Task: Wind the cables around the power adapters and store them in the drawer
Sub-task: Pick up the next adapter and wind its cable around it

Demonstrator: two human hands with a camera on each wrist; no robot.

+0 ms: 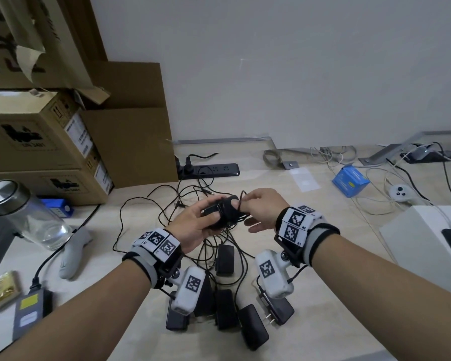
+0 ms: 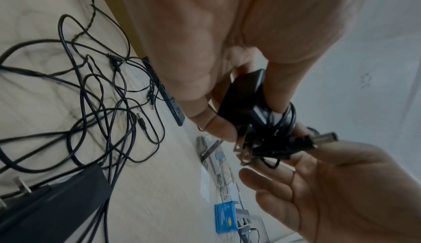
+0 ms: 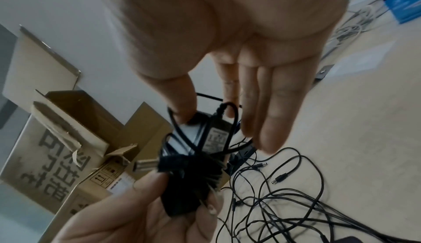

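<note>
The right hand point(image 1: 264, 209) is pinching a loop of cable point(image 3: 230, 113) between thumb and forefinger at the far end of the adapter point(image 1: 220, 212), while its other three fingers point(image 3: 273, 106) are hanging straight and loose, holding nothing. The left hand point(image 1: 193, 227) is gripping the adapter from below, thumb on one face and fingers curled round the other, keeping it raised above the table point(image 1: 310, 256), over the tangle point(image 1: 167, 204) of loose leads.

The windings are looking slack and crossed, not laid side by side, so they are likely to spring off if the pinch eases before the tail is tucked. The barrel plug point(image 2: 323, 138) is sticking out free beside the prongs point(image 2: 242, 149), and it could drag a turn loose or catch on a prong. A thumb sliding over the turns would bunch them toward one end.

In the head view the adapter's long axis is lying roughly level, running from the left palm away toward the upper right, cable exit end at the right fingers. The prongs are pointing out of its underside, toward the right palm.

Five more adapters point(image 1: 224, 308) are lying unwound on the table nearer the person. No drawer is showing in any view
</note>
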